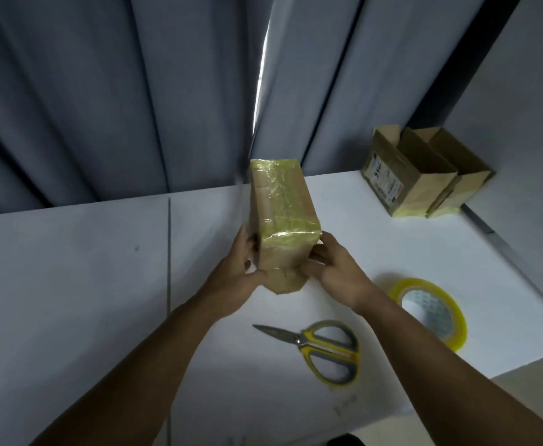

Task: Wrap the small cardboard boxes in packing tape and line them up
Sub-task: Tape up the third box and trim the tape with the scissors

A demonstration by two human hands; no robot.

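Note:
A small cardboard box (pixel 280 207) wrapped in yellowish tape is held up above the white table (pixel 70 268), tilted with one end pointing away from me. My left hand (pixel 238 278) grips its near left side and my right hand (pixel 334 272) grips its near right side, thumbs curled on the near face. A roll of yellow packing tape (pixel 457 317) lies flat on the table to the right of my right wrist. Two more taped cardboard boxes (pixel 408 178) stand side by side at the back right of the table.
Yellow-and-grey scissors (pixel 325 349) lie shut on the table below my right forearm, blades pointing left. A grey curtain (pixel 135 91) hangs behind the table. The table's right edge runs close to the tape roll, and a seam splits the tabletop at left.

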